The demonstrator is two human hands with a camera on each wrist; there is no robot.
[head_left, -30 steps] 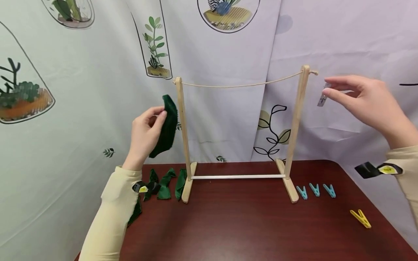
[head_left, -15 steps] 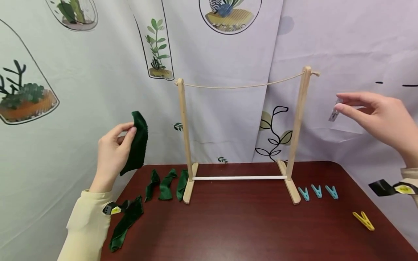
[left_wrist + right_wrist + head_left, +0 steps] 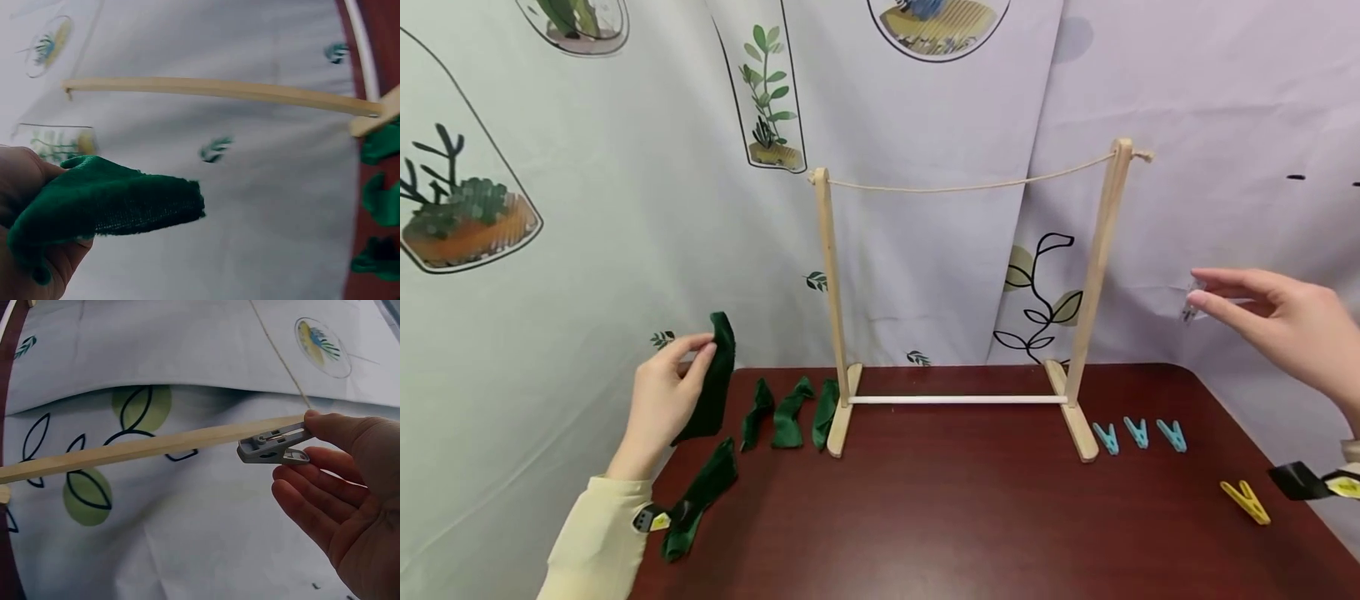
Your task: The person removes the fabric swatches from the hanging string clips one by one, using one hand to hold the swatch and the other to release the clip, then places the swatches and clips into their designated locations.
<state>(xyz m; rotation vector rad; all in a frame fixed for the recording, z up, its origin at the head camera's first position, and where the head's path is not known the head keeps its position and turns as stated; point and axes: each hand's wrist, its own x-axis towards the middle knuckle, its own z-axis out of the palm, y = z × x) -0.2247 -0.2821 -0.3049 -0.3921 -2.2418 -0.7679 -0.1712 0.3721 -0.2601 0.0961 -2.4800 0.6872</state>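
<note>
My left hand (image 3: 664, 400) pinches a dark green velvety cloth strip (image 3: 712, 392) between thumb and fingers, left of the wooden rack. In the left wrist view the cloth (image 3: 119, 200) hangs free of the table. Off to the rack's right, my right hand (image 3: 1277, 325) pinches a grey clothespin (image 3: 275, 445) by its handle end, its jaws pointing away from the fingers. Between the hands stands the rack, with two wooden posts (image 3: 831, 275) and a thin rope (image 3: 940, 190) strung across their tops. Nothing hangs on the rope.
Several more green cloth strips (image 3: 788, 417) lie on the dark red table (image 3: 955, 500) by the rack's left foot and under my left wrist. Three blue clothespins (image 3: 1137, 432) and a yellow clothespin (image 3: 1246, 502) lie at the right. A white bar (image 3: 958, 400) joins the rack's feet.
My left hand has moved left and down from the rack with the green cloth. My right hand has moved right and down, still holding the grey clothespin.
</note>
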